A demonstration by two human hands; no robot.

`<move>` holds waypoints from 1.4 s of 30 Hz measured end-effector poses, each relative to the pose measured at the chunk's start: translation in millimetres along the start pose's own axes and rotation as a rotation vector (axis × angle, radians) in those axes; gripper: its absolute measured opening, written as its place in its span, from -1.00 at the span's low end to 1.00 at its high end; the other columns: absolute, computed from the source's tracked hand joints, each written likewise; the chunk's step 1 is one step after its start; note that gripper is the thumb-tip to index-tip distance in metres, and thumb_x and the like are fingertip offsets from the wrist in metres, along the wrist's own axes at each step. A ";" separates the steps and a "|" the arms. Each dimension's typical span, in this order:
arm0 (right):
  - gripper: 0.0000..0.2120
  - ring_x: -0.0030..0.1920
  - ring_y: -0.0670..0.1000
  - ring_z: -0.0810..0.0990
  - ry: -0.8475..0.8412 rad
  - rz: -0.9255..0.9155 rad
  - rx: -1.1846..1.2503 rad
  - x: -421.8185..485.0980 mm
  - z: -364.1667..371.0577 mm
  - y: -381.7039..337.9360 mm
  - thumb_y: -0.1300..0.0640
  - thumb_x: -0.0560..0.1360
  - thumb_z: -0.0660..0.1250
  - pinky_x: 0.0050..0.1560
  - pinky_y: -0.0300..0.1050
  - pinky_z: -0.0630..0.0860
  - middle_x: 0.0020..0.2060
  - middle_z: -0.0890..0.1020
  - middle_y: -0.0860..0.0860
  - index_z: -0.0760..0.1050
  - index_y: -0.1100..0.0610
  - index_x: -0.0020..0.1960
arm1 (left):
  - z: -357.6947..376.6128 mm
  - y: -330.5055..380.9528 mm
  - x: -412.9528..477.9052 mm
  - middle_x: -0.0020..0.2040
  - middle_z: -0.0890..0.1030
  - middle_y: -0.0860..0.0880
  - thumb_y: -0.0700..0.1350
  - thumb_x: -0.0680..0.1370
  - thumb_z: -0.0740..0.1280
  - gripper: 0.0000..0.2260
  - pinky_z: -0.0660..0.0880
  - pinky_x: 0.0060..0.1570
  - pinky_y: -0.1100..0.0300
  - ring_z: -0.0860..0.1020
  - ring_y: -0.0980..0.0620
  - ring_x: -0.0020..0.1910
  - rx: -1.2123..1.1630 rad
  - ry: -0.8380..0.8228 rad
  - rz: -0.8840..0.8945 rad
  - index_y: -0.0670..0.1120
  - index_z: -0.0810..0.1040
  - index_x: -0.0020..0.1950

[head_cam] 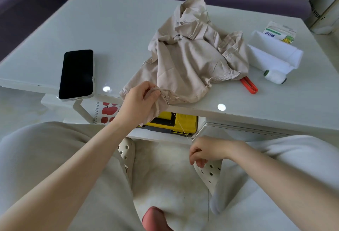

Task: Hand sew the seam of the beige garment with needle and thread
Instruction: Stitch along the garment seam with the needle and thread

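The beige garment (190,54) lies crumpled on the white table (110,29), one edge hanging over the near rim. My left hand (141,100) pinches that hanging edge at the seam. A pale thread (180,126) runs taut from the seam down and right to my right hand (203,151), which is held low over my lap with curled fingers pinching the thread's end. The needle is too small to make out.
A black phone (77,74) lies at the table's near left edge. A white thread spool (275,76), a red tool (249,85), white fabric (273,54) and a carton (280,32) sit at right. A yellow case (179,123) and an apple-print notebook (108,111) rest on the lower shelf.
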State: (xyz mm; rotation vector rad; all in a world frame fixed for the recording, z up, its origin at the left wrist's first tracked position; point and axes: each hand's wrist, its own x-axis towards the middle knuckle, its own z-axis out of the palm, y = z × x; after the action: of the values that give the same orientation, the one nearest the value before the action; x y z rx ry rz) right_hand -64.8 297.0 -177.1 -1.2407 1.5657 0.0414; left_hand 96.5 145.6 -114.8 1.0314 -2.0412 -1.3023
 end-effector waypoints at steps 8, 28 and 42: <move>-0.82 -0.34 -0.08 0.61 -0.176 0.176 -0.005 -3.7 6.7 18.3 0.22 0.55 0.26 -0.19 -0.18 0.57 -0.37 0.61 -0.02 0.55 0.11 -0.21 | 0.8 0.2 -2.6 -0.30 0.50 0.10 -0.21 0.60 0.24 -0.91 0.34 -0.36 0.51 0.45 0.37 -0.41 0.012 0.008 0.005 -0.16 0.50 -0.08; -0.82 -0.27 -0.17 0.60 0.067 -0.179 0.305 -26.5 -7.0 -9.0 0.14 0.59 0.24 -0.13 -0.34 0.50 -0.34 0.62 -0.11 0.59 0.05 -0.11 | 1.3 5.6 -4.2 -0.29 0.53 0.03 -0.20 0.60 0.23 -0.86 0.40 -0.34 0.47 0.47 0.28 -0.37 -0.006 0.019 0.001 -0.08 0.48 -0.14; -0.82 -0.34 -0.08 0.44 0.859 -0.403 0.429 -25.8 -28.6 -38.0 0.14 0.63 0.14 -0.24 -0.18 0.39 -0.36 0.51 -0.06 0.50 0.12 0.12 | 7.3 0.5 -6.8 -0.32 0.49 -0.17 -0.15 0.59 0.26 -0.80 0.41 -0.32 0.27 0.42 0.03 -0.36 0.092 -0.241 -0.077 -0.31 0.50 0.01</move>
State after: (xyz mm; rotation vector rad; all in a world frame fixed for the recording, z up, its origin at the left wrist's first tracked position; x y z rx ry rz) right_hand -61.1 280.3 -125.8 -1.2576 1.8404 -1.1582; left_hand 94.9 155.1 -117.5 1.0463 -2.2786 -1.4442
